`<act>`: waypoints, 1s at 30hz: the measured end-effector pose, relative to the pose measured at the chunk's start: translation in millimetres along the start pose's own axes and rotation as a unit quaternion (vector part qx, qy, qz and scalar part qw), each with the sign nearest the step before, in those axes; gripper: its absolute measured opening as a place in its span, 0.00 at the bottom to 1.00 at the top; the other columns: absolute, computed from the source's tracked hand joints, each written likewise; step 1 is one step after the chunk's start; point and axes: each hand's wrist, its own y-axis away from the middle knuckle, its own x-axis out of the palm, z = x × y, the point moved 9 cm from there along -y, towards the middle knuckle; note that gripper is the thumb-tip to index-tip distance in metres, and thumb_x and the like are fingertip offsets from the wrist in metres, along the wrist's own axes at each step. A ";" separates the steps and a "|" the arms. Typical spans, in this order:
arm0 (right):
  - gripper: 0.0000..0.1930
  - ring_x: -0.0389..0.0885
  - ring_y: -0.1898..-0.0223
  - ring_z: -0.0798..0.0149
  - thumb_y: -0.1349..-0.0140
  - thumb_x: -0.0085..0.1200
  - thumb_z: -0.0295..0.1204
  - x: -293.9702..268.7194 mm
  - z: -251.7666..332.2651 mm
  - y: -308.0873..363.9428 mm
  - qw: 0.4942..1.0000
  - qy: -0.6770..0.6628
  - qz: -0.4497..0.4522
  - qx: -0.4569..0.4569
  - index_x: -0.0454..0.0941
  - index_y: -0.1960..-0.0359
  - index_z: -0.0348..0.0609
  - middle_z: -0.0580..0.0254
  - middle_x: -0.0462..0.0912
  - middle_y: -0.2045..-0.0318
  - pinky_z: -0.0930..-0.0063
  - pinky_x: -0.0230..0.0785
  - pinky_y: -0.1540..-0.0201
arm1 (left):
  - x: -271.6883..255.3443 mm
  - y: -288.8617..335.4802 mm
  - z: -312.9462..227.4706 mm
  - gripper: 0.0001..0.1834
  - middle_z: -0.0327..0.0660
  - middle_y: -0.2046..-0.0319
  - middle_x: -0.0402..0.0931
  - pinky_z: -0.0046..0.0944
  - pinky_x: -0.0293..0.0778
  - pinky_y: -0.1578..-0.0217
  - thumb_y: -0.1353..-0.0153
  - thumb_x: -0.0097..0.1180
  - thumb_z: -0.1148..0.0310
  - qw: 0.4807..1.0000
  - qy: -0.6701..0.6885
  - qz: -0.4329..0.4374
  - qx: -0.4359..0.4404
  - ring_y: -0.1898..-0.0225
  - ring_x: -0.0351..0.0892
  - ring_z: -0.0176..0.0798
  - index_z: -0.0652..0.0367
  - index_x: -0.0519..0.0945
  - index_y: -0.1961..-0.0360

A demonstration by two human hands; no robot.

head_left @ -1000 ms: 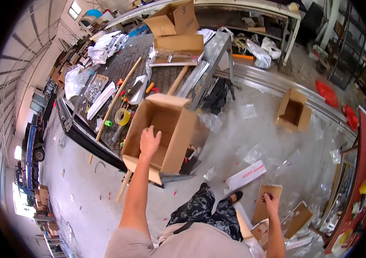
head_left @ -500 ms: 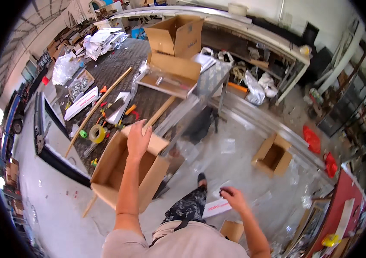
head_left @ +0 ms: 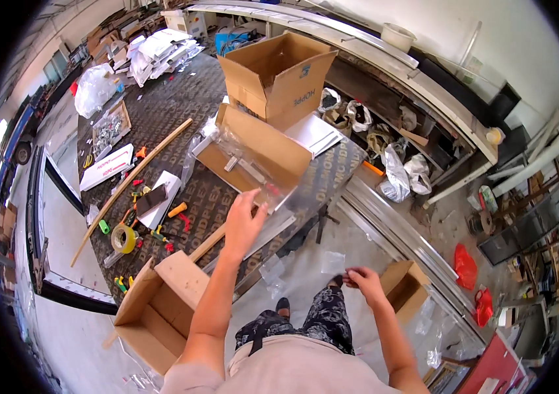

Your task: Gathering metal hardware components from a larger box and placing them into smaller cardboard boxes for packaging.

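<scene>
My left hand reaches over the table edge with its fingers apart. It holds nothing that I can see and is nearest to a shallow open carton. Clear plastic wrap and small metal pieces lie in that carton. My right hand hangs low at my right side, its fingers loosely bent and apart, with no object visible in it. Beneath my left forearm, an open cardboard box stands tilted beside the table, partly hidden by the arm.
On the dark table lie a long wooden strip, a tape roll, hand tools and white packets. A tall open box stands behind the shallow carton. Another box and long metal profiles lie on the floor at right.
My left hand has moved from above the tilted box toward the shallow carton. The view has shifted as I stepped, bringing the table nearer. My right hand remains low at my side.
</scene>
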 end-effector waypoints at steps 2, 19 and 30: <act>0.14 0.80 0.63 0.65 0.38 0.51 0.30 0.0 35.8 -60.0 0.999 0.028 0.032 -0.020 0.74 0.55 0.30 0.54 0.81 0.63 0.72 0.74 0.58 | 5.8 -13.2 10.4 0.20 0.52 0.55 0.73 0.42 0.69 0.52 0.43 0.54 0.65 1.000 -0.012 -0.010 -0.011 0.53 0.73 0.51 0.61 0.73 0.51; 0.10 0.79 0.67 0.71 0.39 0.51 0.25 49.0 391.6 -354.9 0.935 0.137 0.142 -0.296 0.76 0.58 0.32 0.60 0.81 0.69 0.80 0.70 0.64 | 113.1 -268.5 -11.9 0.25 0.48 0.55 0.77 0.42 0.73 0.52 0.52 0.49 0.81 0.975 -0.193 -0.088 0.068 0.53 0.76 0.49 0.53 0.76 0.50; 0.23 0.78 0.58 0.44 0.50 0.59 0.42 48.3 271.4 -454.9 0.806 0.561 0.093 -0.164 0.77 0.58 0.36 0.43 0.81 0.64 0.60 0.69 0.54 | 134.0 -248.5 -10.0 0.20 0.47 0.51 0.74 0.45 0.67 0.44 0.48 0.49 0.74 0.948 -0.238 -0.152 0.147 0.47 0.73 0.46 0.64 0.74 0.52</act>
